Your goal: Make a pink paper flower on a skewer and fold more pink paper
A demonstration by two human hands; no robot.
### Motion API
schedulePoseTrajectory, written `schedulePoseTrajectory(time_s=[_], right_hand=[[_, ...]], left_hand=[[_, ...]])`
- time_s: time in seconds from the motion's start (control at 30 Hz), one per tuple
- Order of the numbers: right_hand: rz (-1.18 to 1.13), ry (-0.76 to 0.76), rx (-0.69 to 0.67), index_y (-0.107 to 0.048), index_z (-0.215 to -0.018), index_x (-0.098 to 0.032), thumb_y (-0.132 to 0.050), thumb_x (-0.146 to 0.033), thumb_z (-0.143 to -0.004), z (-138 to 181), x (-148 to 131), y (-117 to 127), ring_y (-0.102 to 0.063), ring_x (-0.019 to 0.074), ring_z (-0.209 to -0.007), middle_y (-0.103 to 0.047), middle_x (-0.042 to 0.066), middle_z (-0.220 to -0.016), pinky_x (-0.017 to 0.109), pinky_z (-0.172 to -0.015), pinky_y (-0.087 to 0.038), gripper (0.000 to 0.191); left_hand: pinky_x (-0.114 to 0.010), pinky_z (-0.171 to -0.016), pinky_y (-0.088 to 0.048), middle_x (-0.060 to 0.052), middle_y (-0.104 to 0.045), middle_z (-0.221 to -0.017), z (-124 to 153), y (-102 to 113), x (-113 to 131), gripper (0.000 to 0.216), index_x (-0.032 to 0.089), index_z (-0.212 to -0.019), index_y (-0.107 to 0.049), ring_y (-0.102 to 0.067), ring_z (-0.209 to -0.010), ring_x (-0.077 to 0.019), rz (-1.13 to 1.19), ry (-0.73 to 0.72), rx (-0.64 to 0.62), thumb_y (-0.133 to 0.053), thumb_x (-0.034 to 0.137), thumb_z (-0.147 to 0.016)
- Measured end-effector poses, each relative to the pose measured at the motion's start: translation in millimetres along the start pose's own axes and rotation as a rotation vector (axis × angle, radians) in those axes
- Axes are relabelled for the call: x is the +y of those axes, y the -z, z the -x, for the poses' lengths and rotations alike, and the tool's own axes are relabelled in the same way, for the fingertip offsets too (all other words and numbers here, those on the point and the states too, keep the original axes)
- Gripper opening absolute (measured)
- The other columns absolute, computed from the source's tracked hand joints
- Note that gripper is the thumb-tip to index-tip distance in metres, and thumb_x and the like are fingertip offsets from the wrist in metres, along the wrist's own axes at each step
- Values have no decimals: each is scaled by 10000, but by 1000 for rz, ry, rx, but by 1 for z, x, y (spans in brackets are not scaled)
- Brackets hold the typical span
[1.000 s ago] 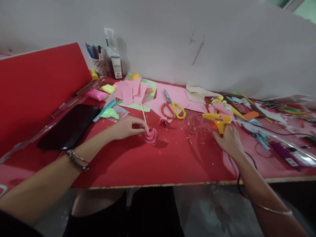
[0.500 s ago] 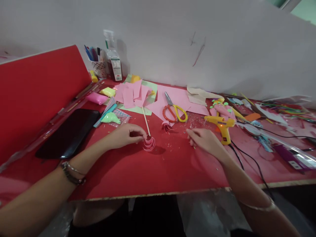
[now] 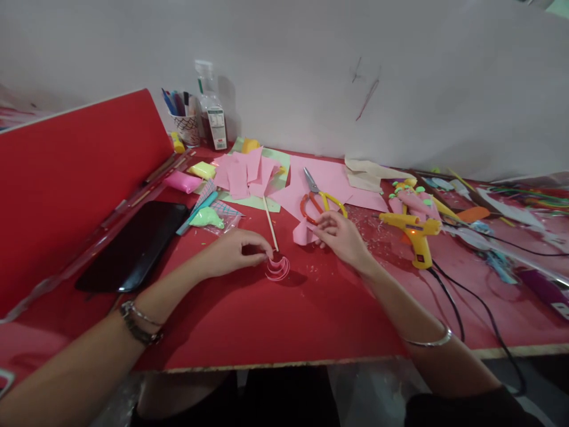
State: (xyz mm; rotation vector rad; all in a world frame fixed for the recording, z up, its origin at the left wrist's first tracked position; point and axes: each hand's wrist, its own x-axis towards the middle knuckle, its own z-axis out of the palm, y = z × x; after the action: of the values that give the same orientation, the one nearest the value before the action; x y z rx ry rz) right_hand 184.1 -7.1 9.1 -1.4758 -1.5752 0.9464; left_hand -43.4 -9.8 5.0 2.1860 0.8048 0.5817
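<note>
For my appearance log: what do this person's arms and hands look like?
The left hand and right hand are both ungloved. The left wrist wears a dark bracelet and a thin, lighter band. The right forearm wears a silvery bangle, and part of a black sleeve shows farther up that arm.

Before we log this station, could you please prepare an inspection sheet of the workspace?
Surface: red tabletop, small scraps scattered on it.
Job's things: curled pink paper at the near end of a stick; pink paper piece; glue gun, indicator lit.
Clutter: scissors, large pink sheet, flat black object.
Left hand: pinching the curled pink paper.
Right hand: holding the pink paper piece.
Cables: black cable passes over the tabletop's front edge.
Surroundings: grey wall with marks; pen cup and bottle before it.
</note>
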Motion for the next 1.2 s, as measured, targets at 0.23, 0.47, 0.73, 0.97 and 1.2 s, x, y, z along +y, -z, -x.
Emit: schedulePoseTrajectory(time_s=[0.23, 0.47, 0.73, 0.97, 1.2], right_hand=[[88, 274, -2, -467, -755, -183, -541, -175, -679, 3, 4, -3, -552, 95, -592, -519, -6, -713, 225, -529, -471, 107], [472, 782, -3, -451, -753, -191, -407, -67, -768, 5, 2, -1, -521, 136, -739, -537, 34, -753, 270, -680, -436, 133], [471, 566, -142, -438, -842, -176, -414, -52, -697, 10, 7, -10, -500, 124, -660, -506, 10, -720, 249, -631, -413, 192], [631, 579, -162, -402, -1129, -188, -491, -121, -695, 11, 2, -6, -486, 180, -800, -492, 56, -880, 338, -740, -423, 449], [711, 779, -183, -555, -985, -177, -481, -184, -780, 13, -6, -1, -479, 188, -858, -503, 80, -916, 333, -771, -418, 219]], left_hand=[[-210, -637, -420, -15, -644, -740, 0, 1, 0, 155, 154, -729, -602, -568, -674, -103, -4, 35, 8, -453, 193, -745], [-204, -626, -424, -9, -645, -733, 1, 1, -1, 153, 159, -743, -606, -568, -666, -98, 1, 16, 15, -458, 195, -755], [-207, -652, -419, 0, -649, -742, 0, -1, -2, 149, 168, -738, -604, -574, -690, -98, -37, 4, 13, -457, 187, -760], [-201, -656, -416, -9, -645, -748, 0, -5, 1, 153, 164, -739, -617, -578, -697, -105, -48, -3, -11, -470, 190, -772], [-185, -625, -413, -8, -637, -741, -1, -8, 3, 145, 161, -754, -618, -571, -669, -94, -10, -35, -46, -474, 160, -775]])
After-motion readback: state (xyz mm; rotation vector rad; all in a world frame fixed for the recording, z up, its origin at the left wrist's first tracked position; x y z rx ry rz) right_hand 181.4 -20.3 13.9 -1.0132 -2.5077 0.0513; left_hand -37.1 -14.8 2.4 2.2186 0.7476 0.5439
